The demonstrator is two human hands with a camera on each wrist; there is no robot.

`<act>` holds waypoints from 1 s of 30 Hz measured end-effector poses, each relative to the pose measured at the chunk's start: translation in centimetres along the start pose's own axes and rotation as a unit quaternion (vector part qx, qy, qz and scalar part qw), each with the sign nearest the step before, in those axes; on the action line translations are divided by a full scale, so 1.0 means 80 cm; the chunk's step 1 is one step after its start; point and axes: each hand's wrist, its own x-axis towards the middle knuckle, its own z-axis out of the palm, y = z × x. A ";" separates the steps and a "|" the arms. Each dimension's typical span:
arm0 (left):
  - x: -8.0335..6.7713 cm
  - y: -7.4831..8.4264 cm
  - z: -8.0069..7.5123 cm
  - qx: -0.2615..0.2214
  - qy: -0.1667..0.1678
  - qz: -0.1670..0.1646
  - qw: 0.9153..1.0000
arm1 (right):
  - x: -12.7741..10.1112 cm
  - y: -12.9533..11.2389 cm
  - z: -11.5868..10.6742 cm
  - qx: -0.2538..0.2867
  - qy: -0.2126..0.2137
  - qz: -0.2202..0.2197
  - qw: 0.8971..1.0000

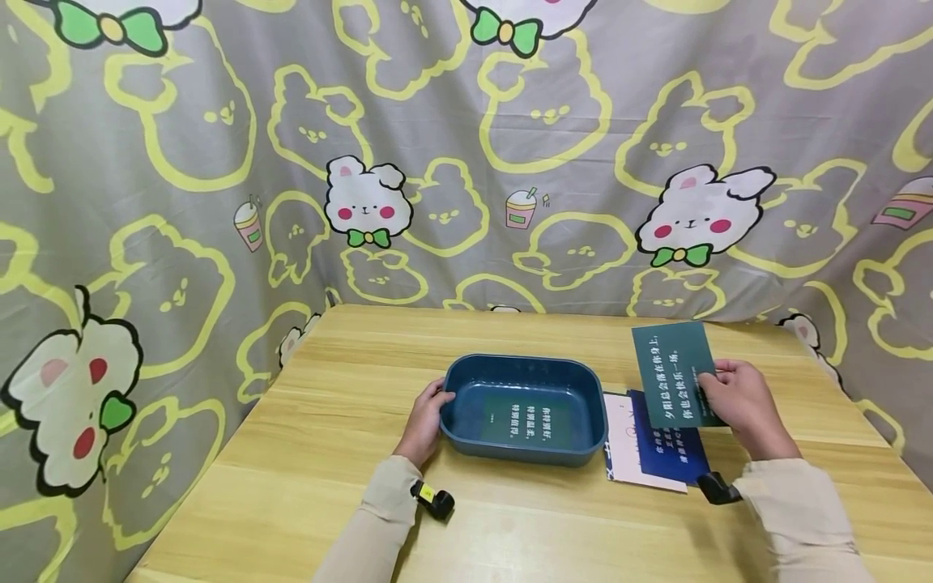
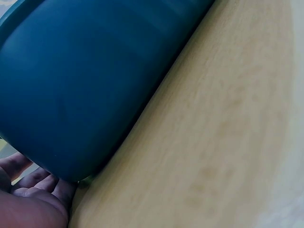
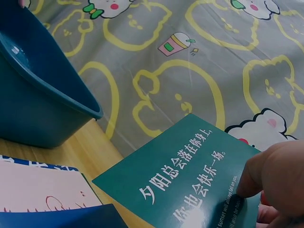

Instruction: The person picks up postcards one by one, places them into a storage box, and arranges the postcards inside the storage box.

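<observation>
The left hand [image 1: 424, 425] grips the left end of the blue box [image 1: 510, 455], thumb over the rim and the other fingers against the outside wall. Holding it there likely keeps the box from sliding on the table [image 1: 291, 421], and leaves the top and the right side free to reach. The right hand [image 1: 747, 405] pinches a green card [image 1: 674, 372] by its right edge, thumb on the printed face and fingers behind. That edge grip leaves most of the card clear, so the large white writing shows. The card is tilted, to the right of the box, and seems to be raised above a blue card [image 1: 666, 461] that it partly covers from the head camera's side. The blue card overlaps a pink card [image 1: 625, 461] just beside the box, perhaps kept there to be within easy reach of the right hand. A second green card [image 1: 535, 425] lies flat inside the box, on its floor

Only the head view shows that inner card; the right wrist view sees over the rim but not down to the floor. The right wrist view, in turn, makes out small English words near the right thumb, and a blue strip with white marks and a thin green edge beside the pink card. The left wrist view shows the fingers low on the box's outer end, near its base; the shadow there is too dark to tell whether any fingertip goes underneath
</observation>
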 end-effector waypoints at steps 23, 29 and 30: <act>-0.001 -0.002 -0.002 0.003 0.000 0.006 1.000 | 0.003 -0.017 0.018 -0.012 -0.014 -0.038 0.999; 0.000 -0.003 -0.002 0.008 -0.001 0.002 1.000 | 0.004 -0.025 0.023 -0.016 -0.012 -0.045 0.999; 0.000 -0.003 -0.002 0.009 -0.001 0.002 1.000 | 0.004 -0.026 0.023 -0.018 -0.013 -0.045 0.999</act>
